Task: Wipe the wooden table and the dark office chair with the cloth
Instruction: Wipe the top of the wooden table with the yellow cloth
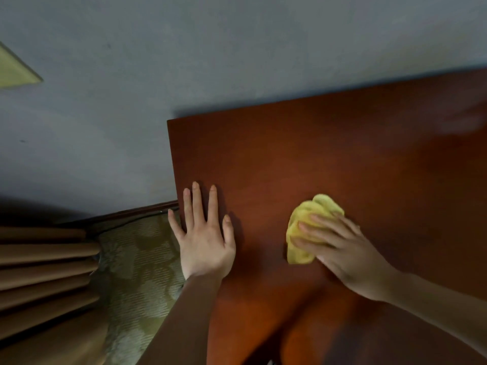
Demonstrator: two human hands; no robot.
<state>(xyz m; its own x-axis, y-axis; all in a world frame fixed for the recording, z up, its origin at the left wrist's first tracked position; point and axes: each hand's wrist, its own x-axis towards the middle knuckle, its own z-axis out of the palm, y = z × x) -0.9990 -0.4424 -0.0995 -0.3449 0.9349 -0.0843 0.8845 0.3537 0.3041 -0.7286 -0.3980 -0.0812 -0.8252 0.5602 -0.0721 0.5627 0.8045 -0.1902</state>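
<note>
Head view: left hand (205, 241) is resting flat, fingers released. Right hand (350, 259) — fingers straight — is pressing the cloth (313, 214).

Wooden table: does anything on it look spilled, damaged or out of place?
Nothing stands out. The wooden table shows no spill or scratch, only a pale blurred glare at its far right. The left hand lies flat; the right hand presses the yellow cloth.

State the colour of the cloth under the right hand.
The cloth is yellow, bunched under the right hand on the wooden table; seen in the head view.
</note>
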